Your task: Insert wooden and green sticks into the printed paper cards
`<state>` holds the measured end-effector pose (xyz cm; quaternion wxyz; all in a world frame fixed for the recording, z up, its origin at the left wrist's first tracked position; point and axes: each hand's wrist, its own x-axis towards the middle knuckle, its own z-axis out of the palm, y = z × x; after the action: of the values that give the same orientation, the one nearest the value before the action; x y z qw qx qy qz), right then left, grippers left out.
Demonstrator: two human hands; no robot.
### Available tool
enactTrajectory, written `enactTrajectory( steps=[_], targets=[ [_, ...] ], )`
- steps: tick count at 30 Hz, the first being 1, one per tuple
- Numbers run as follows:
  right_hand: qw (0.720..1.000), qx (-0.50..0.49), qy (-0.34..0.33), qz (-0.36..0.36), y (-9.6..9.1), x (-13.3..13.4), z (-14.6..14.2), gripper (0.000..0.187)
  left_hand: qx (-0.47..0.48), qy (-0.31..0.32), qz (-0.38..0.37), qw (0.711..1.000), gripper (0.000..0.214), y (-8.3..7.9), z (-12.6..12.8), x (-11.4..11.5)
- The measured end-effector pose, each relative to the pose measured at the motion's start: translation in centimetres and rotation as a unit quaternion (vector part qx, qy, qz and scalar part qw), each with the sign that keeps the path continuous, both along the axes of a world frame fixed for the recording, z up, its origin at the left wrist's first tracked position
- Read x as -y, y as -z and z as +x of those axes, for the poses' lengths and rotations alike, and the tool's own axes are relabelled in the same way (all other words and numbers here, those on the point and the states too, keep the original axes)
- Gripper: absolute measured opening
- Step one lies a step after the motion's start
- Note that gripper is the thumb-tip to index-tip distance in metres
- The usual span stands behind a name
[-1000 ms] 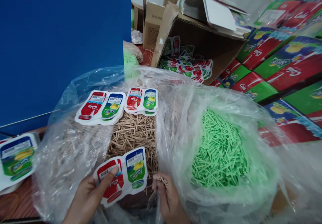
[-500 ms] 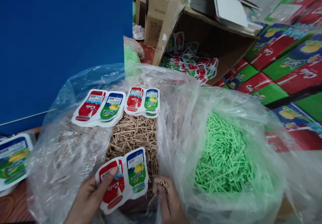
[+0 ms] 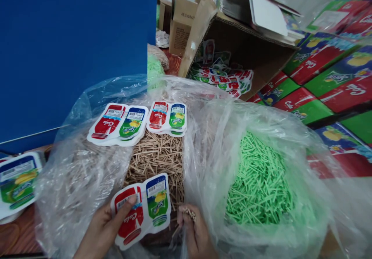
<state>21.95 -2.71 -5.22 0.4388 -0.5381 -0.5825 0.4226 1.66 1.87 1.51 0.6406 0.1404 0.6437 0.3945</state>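
Observation:
My left hand [image 3: 106, 222] pinches a printed card [image 3: 158, 202] with a red Cola half and a green-blue Sprite half, its thumb lying across the Cola side. Just right of it, my right hand [image 3: 196, 228] is closed around a small bundle of thin brown sticks [image 3: 188, 213], whose ends show between the fingers. Behind both hands lies a heap of loose brown sticks [image 3: 157, 154] in a clear plastic bag [image 3: 78, 185]. Two stacks of matching cards rest on that heap, a left stack [image 3: 117, 125] and a smaller right stack [image 3: 167, 118].
Light green sticks [image 3: 258, 181] fill another plastic bag at right. An open carton [image 3: 200, 30] with more cards lies behind. Printed boxes [image 3: 328, 69] are piled at right, a blue panel [image 3: 72, 38] stands at left, and more cards [image 3: 19, 185] lie at the left edge.
The view has shifted slightly, so the background sits a little further right. Both hands keep their hold on the card and the sticks, almost unmoved.

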Motion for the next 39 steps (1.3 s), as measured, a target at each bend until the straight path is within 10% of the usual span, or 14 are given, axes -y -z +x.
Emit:
enactTrajectory(
  steps=[22, 31, 39],
  targets=[
    [0.998, 0.048, 0.006, -0.043, -0.8, -0.7, -0.6, 0.033, 0.004, 0.004, 0.038, 0.999, 0.025, 0.7, -0.9, 0.7],
    [0.974, 0.184, -0.017, 0.132, 0.0, -2.3, 0.1, 0.027, -0.028, 0.037, 0.114, 0.992, 0.030, 1.6, -1.4, 1.7],
    [0.970, -0.210, 0.034, -0.117, -6.9, -5.1, -2.4, 0.031, -0.098, 0.111, 0.135, 0.980, 0.025, 3.1, 0.3, 2.2]
  ],
)
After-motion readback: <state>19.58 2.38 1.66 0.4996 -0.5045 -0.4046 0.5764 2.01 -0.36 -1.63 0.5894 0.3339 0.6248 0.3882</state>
